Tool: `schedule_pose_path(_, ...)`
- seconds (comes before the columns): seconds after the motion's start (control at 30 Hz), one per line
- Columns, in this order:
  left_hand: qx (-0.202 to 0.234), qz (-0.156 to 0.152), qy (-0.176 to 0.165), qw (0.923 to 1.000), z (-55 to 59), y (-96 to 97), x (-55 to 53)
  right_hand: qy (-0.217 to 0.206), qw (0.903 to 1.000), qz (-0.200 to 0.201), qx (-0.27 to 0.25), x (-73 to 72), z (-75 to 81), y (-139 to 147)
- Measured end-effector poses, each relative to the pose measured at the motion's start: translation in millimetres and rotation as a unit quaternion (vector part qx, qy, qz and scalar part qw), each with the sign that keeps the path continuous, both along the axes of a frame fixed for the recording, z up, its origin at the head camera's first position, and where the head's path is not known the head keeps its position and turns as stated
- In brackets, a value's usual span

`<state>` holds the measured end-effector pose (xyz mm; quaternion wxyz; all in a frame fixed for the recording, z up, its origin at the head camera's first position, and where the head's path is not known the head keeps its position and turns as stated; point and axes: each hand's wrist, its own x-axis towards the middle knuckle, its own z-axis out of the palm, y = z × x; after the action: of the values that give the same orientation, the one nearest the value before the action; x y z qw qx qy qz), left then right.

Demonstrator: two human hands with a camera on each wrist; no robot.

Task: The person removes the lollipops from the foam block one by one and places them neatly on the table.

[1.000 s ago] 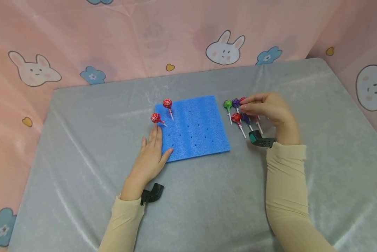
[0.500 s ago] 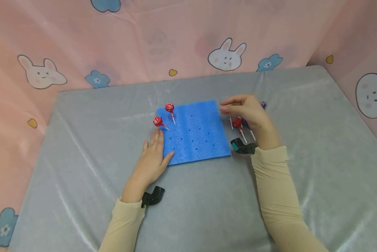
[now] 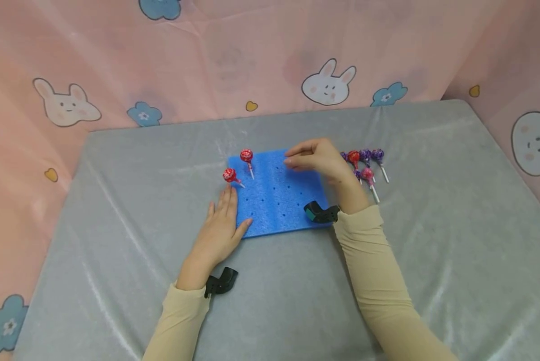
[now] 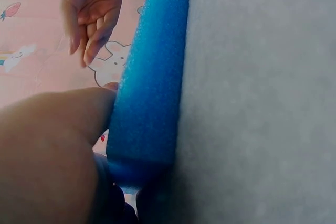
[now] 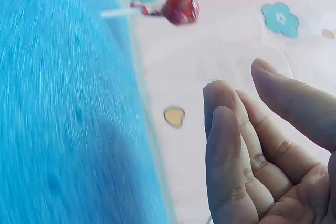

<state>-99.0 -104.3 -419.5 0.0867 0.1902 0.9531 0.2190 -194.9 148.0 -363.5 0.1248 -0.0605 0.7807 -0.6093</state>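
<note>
A blue foam board [image 3: 265, 223] with small holes lies on the table. Two red lollipops stand in it near its far left corner, one leaning left [image 3: 230, 175], the other behind it [image 3: 246, 155]. My left hand [image 3: 216, 230] rests flat along the board's left edge, fingers extended; in the left wrist view its thumb lies on the foam [image 4: 149, 87]. Over the board's far right part hovers my right hand [image 3: 317, 160]. Its thumb and fingers are apart with nothing between them in the right wrist view, where a red lollipop [image 5: 181, 8] shows beyond the fingertips.
To the right of the board lies a group of wrapped lollipops, among them a red one [image 3: 353, 157], a purple one [image 3: 378, 154] and a pinkish one [image 3: 367, 174]. The right hand and forearm hide part of this group. A pink curtain [image 3: 198, 75] hangs behind the table.
My right hand has moved left, from over the lollipop group to above the foam board, uncovering lollipops on the right. The left hand stays at the board's edge. The head view has shifted slightly.
</note>
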Motion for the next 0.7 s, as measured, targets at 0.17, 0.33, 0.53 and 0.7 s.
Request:
schedule_pose_path(0.17, -0.002, 0.001, 0.000, 1.0000, -0.5, 0.0, -0.6, -0.005, 0.9999, 0.015, -0.007, -2.6, -2.9, -16.1)
schedule_pose_path(0.33, -0.002, 0.002, -0.002, 1.0000, -0.8, -0.2, -0.1, -0.021, 0.9996, 0.016, -0.010, -5.9, -7.6, -29.0)
schedule_pose_path(0.53, -0.003, 0.001, -0.001, 1.0000, -1.0, -0.5, 0.0, -0.038, 0.9983, 0.019, -0.040, -10.8, -14.9, -42.4)
schedule_pose_path(0.7, -0.002, -0.001, -0.001, 1.0000, 0.3, -0.3, -0.4, -0.041, 0.9967, -0.007, -0.070, -13.8, -23.5, -49.1)
